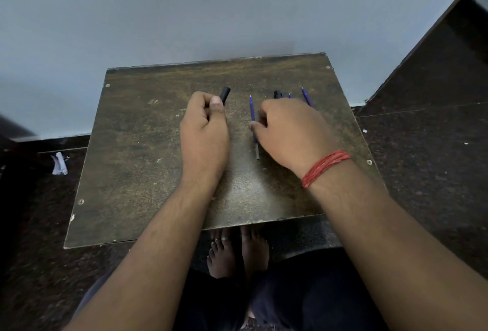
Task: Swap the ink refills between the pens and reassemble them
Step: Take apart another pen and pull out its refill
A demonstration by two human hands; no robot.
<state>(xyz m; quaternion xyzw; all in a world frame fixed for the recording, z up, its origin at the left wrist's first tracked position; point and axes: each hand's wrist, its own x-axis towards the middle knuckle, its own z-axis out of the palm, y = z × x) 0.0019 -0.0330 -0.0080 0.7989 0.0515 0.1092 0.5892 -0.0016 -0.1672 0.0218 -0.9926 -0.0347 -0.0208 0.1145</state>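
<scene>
- Pens lie in pieces on a worn brown table (137, 145) in the head view, the only view given.
- One blue refill (253, 116) lies on the table between the two hands, tip toward the far edge, its grey rear end toward the near edge.
- Right hand (287, 132) rests over that refill, thumb and fingertips curled down at its middle; whether they pinch it or only touch it I cannot tell.
- Left hand (204, 129) is clenched round a black pen barrel (225, 95), whose open end sticks out past the thumb toward the far edge.
- A second blue refill (306, 96) lies beyond the right hand, nearer the table's far right corner.
- A black pen part (277, 94) shows just beyond the right hand's knuckles, beside the tip of a further blue piece (290, 96).
- Red thread bracelet (324, 168) circles the right wrist.
- Bare feet (237, 251) stand on the dark floor (422, 159) below the table's near edge.
- Crumpled paper (59, 163) lies on the floor off the table's left edge.
</scene>
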